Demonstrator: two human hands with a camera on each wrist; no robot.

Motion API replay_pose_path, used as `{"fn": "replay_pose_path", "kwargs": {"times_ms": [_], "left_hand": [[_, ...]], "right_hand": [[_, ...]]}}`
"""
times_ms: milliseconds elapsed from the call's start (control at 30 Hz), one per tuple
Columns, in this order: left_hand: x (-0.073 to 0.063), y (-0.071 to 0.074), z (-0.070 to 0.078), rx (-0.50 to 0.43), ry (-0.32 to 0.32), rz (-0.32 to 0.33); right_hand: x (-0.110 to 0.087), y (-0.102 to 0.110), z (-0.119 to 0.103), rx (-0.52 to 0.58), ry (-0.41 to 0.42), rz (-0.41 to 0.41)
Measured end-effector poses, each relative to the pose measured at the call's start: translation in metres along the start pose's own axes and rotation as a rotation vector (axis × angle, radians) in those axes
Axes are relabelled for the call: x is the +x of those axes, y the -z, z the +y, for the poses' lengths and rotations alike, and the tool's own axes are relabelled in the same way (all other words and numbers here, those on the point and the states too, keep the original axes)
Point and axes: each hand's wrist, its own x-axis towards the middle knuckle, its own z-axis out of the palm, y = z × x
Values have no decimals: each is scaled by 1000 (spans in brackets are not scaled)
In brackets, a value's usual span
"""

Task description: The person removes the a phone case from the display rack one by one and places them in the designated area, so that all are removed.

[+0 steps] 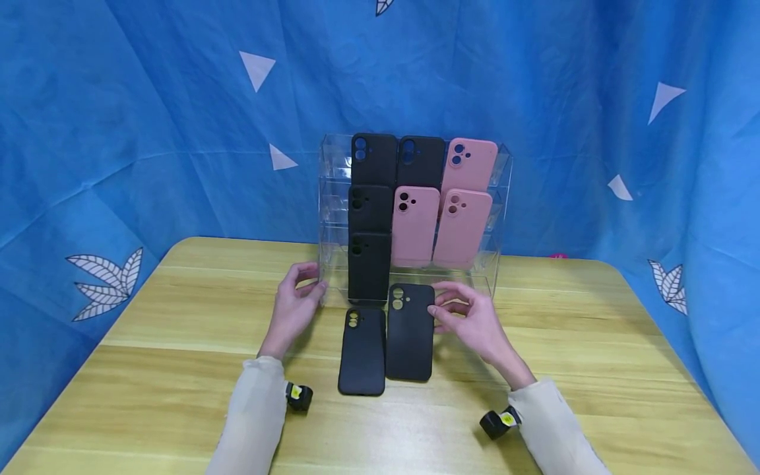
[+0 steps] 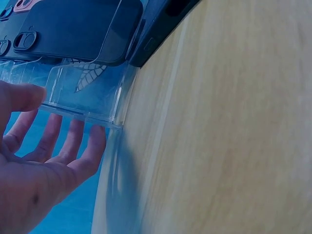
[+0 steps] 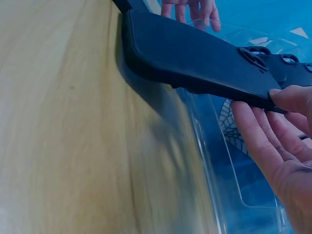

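Observation:
My right hand (image 1: pixel 475 323) pinches the upper right edge of a black phone case (image 1: pixel 410 343), thumb in front and fingers behind. This case tilts up from the table in the right wrist view, its camera cutout toward the hand. Beside it, another black phone case (image 1: pixel 362 356) leans at the rack's foot. Relaxed fingers of my left hand (image 1: pixel 293 307) touch the left side of the clear display rack (image 1: pixel 334 264). Upright in its tiers are black cases (image 1: pixel 369 267) down the left and pink cases (image 1: pixel 415 227) toward the right.
The rack stands on a wood-grain table (image 1: pixel 178 356), near its back edge. Behind hangs a blue curtain (image 1: pixel 196 119) with white triangles and leaf prints. A small black camera (image 1: pixel 299 398) is strapped to the left wrist, and another camera (image 1: pixel 497 423) to the right wrist.

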Motion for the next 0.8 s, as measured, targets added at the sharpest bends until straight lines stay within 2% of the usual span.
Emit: {"fn": "replay_pose_path", "kwargs": {"times_ms": [333,500,800], "left_hand": [[0,1,-1,3,-12,0],[0,0,-2,1,-20,3],[0,-1,-2,-3,-19,5]], "right_hand": [[-5,-1,8,-26,20,-35],[-6,-2,12,-73,21,-35],[-8,-4,17,-129,-34,-47]]}}
